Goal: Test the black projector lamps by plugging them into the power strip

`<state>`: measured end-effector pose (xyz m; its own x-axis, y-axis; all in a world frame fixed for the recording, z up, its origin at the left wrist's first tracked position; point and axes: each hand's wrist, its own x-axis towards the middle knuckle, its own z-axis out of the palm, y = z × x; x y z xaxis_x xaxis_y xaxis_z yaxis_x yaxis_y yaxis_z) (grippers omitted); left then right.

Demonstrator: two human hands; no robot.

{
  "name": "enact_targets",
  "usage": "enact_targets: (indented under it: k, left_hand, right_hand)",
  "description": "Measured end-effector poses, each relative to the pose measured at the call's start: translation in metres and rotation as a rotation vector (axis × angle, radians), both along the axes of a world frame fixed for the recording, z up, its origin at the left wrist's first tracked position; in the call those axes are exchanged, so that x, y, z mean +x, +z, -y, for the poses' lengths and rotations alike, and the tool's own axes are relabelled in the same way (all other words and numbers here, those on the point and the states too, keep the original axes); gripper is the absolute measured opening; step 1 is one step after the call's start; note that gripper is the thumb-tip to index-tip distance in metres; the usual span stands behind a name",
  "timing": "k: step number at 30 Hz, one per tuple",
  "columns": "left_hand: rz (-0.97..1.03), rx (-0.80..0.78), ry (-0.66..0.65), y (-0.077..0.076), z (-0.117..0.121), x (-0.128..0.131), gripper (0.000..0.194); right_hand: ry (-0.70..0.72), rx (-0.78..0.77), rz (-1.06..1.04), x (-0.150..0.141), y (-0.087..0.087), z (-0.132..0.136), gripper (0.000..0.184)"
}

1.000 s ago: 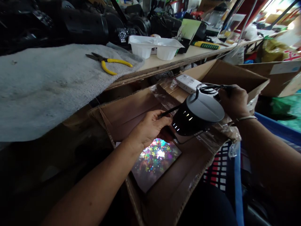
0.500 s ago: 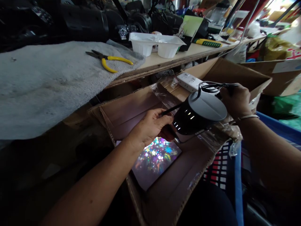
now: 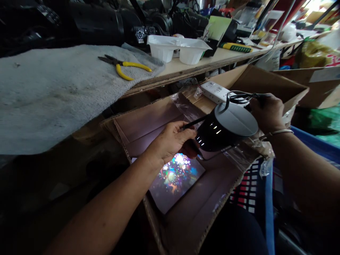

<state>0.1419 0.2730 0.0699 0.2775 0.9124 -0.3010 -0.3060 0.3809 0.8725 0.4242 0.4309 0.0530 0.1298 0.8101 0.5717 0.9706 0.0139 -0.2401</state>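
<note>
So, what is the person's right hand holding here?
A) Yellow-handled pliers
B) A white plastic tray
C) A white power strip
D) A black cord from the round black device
D: the right hand is closed around the black cord, which loops up from the round black device with lit slots in its side.

The scene is viewed through one camera worn on the head, facing forward and down. The left hand [image 3: 170, 140] and right hand [image 3: 265, 114] are seen close up above an open cardboard box [image 3: 151, 125], while the bench [image 3: 174, 69] is framed farther off, along the top, receding toward the upper right.
</note>
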Motion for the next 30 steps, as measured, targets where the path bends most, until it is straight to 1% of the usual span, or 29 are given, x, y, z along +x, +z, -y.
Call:
enact_targets:
  k: [6, 11, 15, 19, 26, 30]
  left_hand:
    - [-0.022, -0.016, 0.002, 0.0038, 0.0019, 0.0002, 0.009]
    - [-0.037, -0.019, 0.004, 0.0049, 0.003, -0.0004, 0.009]
    - [-0.038, -0.024, 0.001, 0.0035, 0.0025, -0.0006, 0.011]
    - [-0.026, -0.014, 0.001, 0.0012, 0.002, -0.0009, 0.008]
    - [-0.024, 0.027, 0.007, -0.0018, 0.0015, -0.0009, 0.006]
    - [-0.013, 0.031, 0.012, -0.0016, 0.0022, 0.0002, 0.004]
  right_hand:
    - [-0.002, 0.009, -0.011, 0.0002, -0.0009, -0.0009, 0.017]
    - [-0.006, -0.009, 0.01, -0.0002, -0.0008, -0.0007, 0.021]
    - [0.008, 0.023, 0.0, 0.0013, -0.0019, -0.0023, 0.02]
    - [0.008, 0.028, -0.006, 0.0023, -0.0025, -0.0032, 0.018]
    - [-0.025, -0.026, 0.0, 0.0003, -0.0007, -0.002, 0.022]
    - [-0.016, -0.031, 0.011, 0.0002, -0.0008, -0.0017, 0.024]
